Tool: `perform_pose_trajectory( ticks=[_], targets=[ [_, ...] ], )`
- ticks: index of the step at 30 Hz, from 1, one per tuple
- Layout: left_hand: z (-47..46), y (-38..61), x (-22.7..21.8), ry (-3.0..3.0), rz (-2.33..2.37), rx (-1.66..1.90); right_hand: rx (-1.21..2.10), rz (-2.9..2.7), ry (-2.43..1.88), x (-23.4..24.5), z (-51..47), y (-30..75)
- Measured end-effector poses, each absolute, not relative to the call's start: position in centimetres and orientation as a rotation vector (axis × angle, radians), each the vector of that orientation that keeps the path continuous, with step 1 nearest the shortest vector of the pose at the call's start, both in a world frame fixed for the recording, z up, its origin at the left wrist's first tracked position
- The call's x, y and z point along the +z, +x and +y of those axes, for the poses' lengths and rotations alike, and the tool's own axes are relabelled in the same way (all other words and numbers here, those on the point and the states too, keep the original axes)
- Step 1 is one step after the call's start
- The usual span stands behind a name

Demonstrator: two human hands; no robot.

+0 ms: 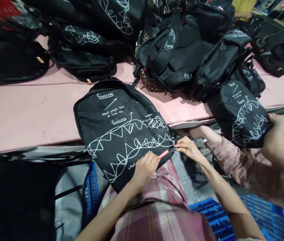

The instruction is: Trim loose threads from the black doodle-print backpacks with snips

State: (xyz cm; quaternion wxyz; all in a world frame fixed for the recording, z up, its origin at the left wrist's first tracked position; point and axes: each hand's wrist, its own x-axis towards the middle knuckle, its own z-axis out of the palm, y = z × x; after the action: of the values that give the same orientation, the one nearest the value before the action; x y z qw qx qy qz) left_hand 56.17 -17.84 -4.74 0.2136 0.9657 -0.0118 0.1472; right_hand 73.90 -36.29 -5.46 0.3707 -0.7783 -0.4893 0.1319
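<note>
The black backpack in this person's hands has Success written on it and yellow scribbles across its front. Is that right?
Not quite: the scribbles on the black backpack are white, not yellow, as the head view shows. The rest stands: it bears the word Success, and the left hand and right hand are both at it.

The left hand (145, 168) rests on a boxy, white-scribbled black fabric backpack (124, 131). The right hand (189, 147) pinches at its edge.

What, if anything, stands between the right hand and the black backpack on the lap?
Nothing visible. The right hand pinches at the edge of the black backpack; the left hand rests on its front, beside the red label, clear of the right hand.
</note>
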Motion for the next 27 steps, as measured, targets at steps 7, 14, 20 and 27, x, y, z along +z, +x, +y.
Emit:
perform_pose_trajectory(
  ticks=[7, 14, 20, 27],
  targets=[
    [-17.9, 56.1, -5.0, 2.684, -0.02, 0.413, 0.312, -1.307, -1.968, -5.2, -35.7, 73.4],
    [-17.9, 56.0, -5.1, 2.665, -0.017, 0.422, 0.297, -1.396, -1.993, -4.9, -35.0, 72.7],
    [-17.8, 55.9, -5.2, 2.682, -0.004, 0.439, 0.254, -1.481, -2.013, -3.9, -34.0, 71.7],
    [-17.7, 55.7, -5.6, 2.683, 0.005, 0.434, 0.241, -1.527, -2.013, -3.5, -33.5, 70.8]
  ],
)
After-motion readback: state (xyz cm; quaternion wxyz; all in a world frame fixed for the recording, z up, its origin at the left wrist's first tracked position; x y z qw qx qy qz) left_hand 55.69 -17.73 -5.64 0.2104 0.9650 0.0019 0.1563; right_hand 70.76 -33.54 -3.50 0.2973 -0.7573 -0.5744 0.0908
